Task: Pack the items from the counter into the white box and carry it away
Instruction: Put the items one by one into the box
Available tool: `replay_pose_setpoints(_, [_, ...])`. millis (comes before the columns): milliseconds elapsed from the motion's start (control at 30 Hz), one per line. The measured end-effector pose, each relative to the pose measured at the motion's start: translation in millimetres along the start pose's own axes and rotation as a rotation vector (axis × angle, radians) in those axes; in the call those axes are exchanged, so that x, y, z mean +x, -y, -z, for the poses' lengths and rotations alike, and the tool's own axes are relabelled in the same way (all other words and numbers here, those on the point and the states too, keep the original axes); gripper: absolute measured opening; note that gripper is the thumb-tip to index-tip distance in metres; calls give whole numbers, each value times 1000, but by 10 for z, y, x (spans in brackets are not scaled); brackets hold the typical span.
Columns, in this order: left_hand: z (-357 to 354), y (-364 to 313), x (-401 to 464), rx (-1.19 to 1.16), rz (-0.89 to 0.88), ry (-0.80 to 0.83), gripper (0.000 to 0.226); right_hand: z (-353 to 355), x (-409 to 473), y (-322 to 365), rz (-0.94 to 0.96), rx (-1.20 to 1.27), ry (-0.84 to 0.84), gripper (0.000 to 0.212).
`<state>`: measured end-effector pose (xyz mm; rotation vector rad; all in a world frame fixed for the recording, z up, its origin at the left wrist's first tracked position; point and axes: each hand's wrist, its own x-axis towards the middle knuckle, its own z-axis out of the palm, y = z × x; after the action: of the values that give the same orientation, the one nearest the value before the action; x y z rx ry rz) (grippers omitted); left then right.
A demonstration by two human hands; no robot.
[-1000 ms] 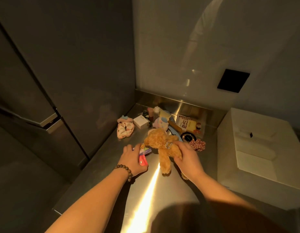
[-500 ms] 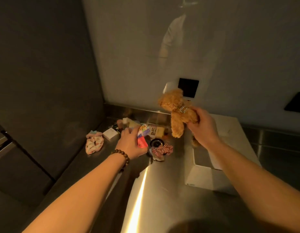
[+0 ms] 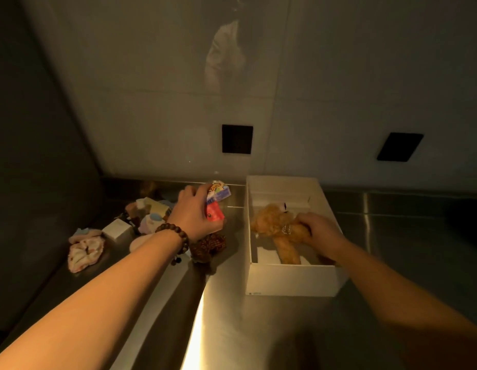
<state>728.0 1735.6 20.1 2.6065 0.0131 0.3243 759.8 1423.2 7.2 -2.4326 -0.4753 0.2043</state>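
My right hand gripped the bear inside the box, my left hand held a packet above the bench back edge

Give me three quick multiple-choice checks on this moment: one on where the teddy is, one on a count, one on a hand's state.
1. Where is the teddy?
A. On the counter by the scrunchies
B. Inside the white box
C. Held above the box

2. How many dark square plates are on the back wall?
A. One
B. Two
C. Four

3. What is the left hand doing?
A. Resting flat on the counter
B. Hanging idle, holding nothing
C. Gripping a colourful packet

Answers: 1 B, the teddy lies between the box walls with the right hand on it. 2 B, one plate sits left of the box, another further right. 3 C, the fingers curl round the packet.
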Motion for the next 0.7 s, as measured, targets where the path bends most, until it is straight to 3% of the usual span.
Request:
replay_pose_setpoints(100, [-43,-49,33,3,-22,7,94,-47,31,-44,-67,-81,174,12])
replay_pose_setpoints(200, [-93,-104,59,1,-33,21,95,-85,65,-54,-21,-208,324,25])
replay_pose_setpoints(300, [-146,-158,88,-1,-40,38,95,-40,80,-98,-77,-161,474,31])
replay_pose_setpoints(533, [-290,-194,188,-3,-74,63,94,-96,340,-116,-36,-141,524,15])
replay_pose_setpoints(633, [-337,-191,219,1,-89,59,94,-203,461,-60,-108,-167,635,28])
replay_pose_setpoints(700, [-359,-179,231,3,-93,64,94,-295,512,-24,-160,-221,737,50])
